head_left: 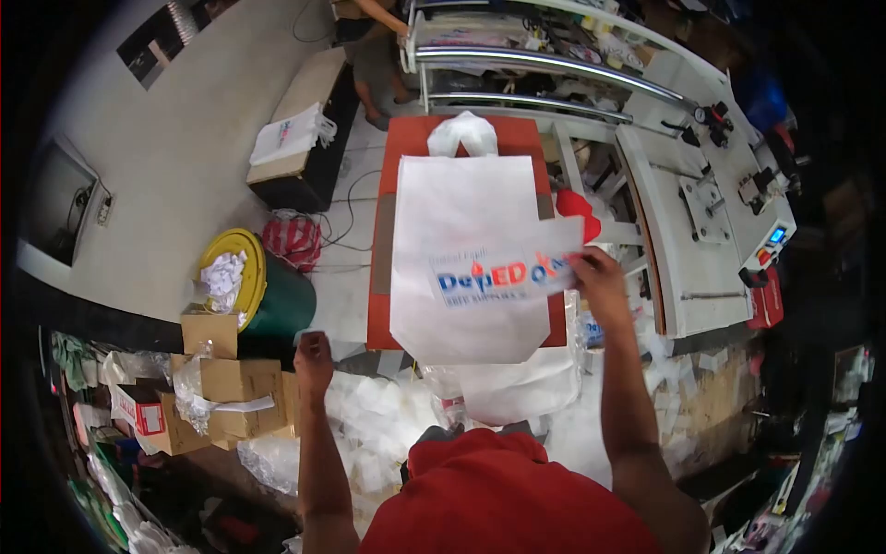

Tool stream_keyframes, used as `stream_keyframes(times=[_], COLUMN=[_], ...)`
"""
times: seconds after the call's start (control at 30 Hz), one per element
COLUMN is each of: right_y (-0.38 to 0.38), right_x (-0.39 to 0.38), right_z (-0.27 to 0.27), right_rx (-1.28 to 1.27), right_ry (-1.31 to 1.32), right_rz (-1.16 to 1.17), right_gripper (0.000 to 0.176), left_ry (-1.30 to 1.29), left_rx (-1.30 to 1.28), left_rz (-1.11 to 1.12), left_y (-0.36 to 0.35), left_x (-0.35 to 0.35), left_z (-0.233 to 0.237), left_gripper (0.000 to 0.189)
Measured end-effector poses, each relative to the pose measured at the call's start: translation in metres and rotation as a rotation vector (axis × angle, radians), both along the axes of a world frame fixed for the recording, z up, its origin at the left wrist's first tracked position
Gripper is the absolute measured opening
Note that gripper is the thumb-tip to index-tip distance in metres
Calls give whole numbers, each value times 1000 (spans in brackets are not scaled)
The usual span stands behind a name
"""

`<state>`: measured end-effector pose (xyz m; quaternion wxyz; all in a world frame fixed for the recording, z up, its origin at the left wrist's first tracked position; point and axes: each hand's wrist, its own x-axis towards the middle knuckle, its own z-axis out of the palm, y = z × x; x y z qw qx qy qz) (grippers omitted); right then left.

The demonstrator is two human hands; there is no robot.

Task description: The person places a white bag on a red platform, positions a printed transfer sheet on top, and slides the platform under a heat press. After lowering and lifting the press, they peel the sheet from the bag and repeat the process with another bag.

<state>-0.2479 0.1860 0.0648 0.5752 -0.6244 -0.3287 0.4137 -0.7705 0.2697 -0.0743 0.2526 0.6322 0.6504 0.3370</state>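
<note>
A white tote bag (pixel 466 208) lies flat on a reddish-brown board (pixel 406 138), its handles pointing away from me. Across its middle is a printed transfer sheet (pixel 565 236) with blue and orange-red lettering, tilted up towards the right. My right hand (pixel 598 275) pinches the right end of that sheet above the bag's right edge. Off to the left, apart from the bag, my left hand (pixel 314 358) is closed near the cardboard boxes. A small pale thing shows at its fingertips, too small to name.
A green bin (pixel 288 295) with a yellow rim holds crumpled white paper. Cardboard boxes (pixel 245 388) stand at left. A white machine (pixel 697 212) with metal rollers (pixel 554 63) flanks the right and back. Another person (pixel 365 46) stands behind. Discarded pale sheets (pixel 378 415) cover the floor.
</note>
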Motion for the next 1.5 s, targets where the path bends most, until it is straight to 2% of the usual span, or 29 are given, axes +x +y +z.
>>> stream_keyframes(times=[0.03,0.07,0.17,0.27,0.4,0.47,0.5,0.57,0.6,0.7,0.73,0.97,1.13,1.5], right_y=[17,32,70,93,88,60,52,37,35,32,31,32,32,30], right_x=[-3,-16,-39,-43,-47,-65,-71,-80,-82,-81,-79,-80,-82,-80], right_z=[-27,-35,-71,-104,-95,-74,-64,-53,-61,-94,-97,-104,-106,-103], right_rx=[49,24,4,-69,-201,-16,-13,182,152,104,26,-9,-63,-7], right_ry=[-17,107,149,-4,-191,-1159,-1161,-1274,-1255,-1391,-1404,-1402,-1394,-1399], right_rz=[-33,-85,-157,-247,-215,-320,-323,-8,99,173,210,198,207,178], right_gripper=[21,21,16,20,26,40,40,46,48,52,55,56,59,58], left_ry=[-40,-61,-155,-217,-117,9,6,43,81,199,265,333,531,594], left_rx=[91,125,250,204,294,410,415,386,362,495,442,374,344,342], left_rz=[-37,-55,-127,-142,-225,-340,-340,-383,-421,-529,-556,-540,-533,-532], left_y=[7,16,32,42,48,49,48,36,35,31,30,30,31,31], left_x=[17,32,77,115,146,151,156,171,176,188,189,190,191,192], left_z=[15,23,45,50,53,52,56,65,65,67,68,53,38,35], left_gripper=[12,12,13,16,23,30,30,36,39,43,47,55,56,57])
